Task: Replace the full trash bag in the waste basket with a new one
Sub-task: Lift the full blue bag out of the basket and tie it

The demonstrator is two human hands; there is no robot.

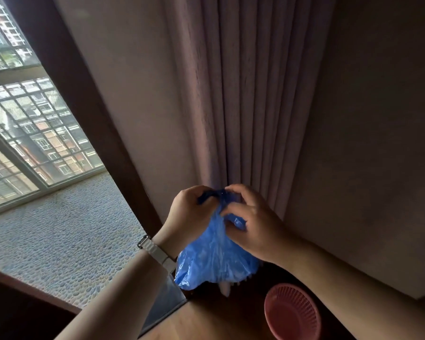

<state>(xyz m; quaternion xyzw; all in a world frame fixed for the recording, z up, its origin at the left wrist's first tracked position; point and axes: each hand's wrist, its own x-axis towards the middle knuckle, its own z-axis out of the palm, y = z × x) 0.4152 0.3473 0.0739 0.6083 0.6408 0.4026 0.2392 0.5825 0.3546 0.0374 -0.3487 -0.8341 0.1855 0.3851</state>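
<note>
A blue plastic trash bag [214, 261] hangs in the air in front of me, bulging at the bottom, with something white showing under its lower edge. My left hand [189, 212] grips the bunched top of the bag from the left. On the right, my right hand [250, 219] pinches the gathered plastic at the neck of the bag with curled fingers. A pink mesh waste basket [292, 312] stands on the wooden floor at the lower right, with no bag visible inside it.
Pinkish curtains [243, 106] hang straight ahead against the wall. At the left, a dark wooden frame [88, 114] borders a pebble-tiled balcony floor [66, 236] and a barred window [22, 133]. A watch with a pale strap sits on my left wrist [157, 251].
</note>
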